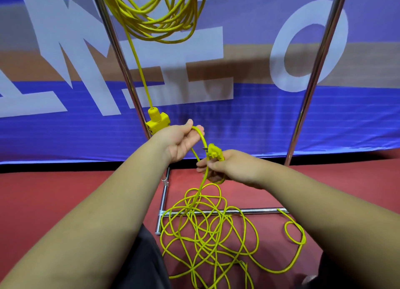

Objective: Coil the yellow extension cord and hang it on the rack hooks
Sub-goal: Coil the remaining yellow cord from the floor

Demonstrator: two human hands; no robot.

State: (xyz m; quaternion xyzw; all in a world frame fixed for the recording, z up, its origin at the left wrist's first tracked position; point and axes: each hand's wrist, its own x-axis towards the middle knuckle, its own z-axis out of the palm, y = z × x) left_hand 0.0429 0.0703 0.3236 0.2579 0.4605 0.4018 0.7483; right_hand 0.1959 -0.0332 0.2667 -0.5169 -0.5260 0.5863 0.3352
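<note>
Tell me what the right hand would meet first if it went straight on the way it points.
Likely the yellow cord hanging from the left hand, just ahead of the plug that the right hand grips. The left hand's palm lies close beyond it. Depth is hard to judge.

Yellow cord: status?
Left hand grips yellow cord near plug; right hand holds plug. Most cord loose, tangled on floor. Tangle lies across rack base bar; another coil hangs above.

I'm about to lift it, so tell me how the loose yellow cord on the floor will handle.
Probably floppy: the cord lies in slack, irregular loops and droops below the right hand. Likely to tangle when lifted: its loops overlap and cross the rack's base bar.
</note>
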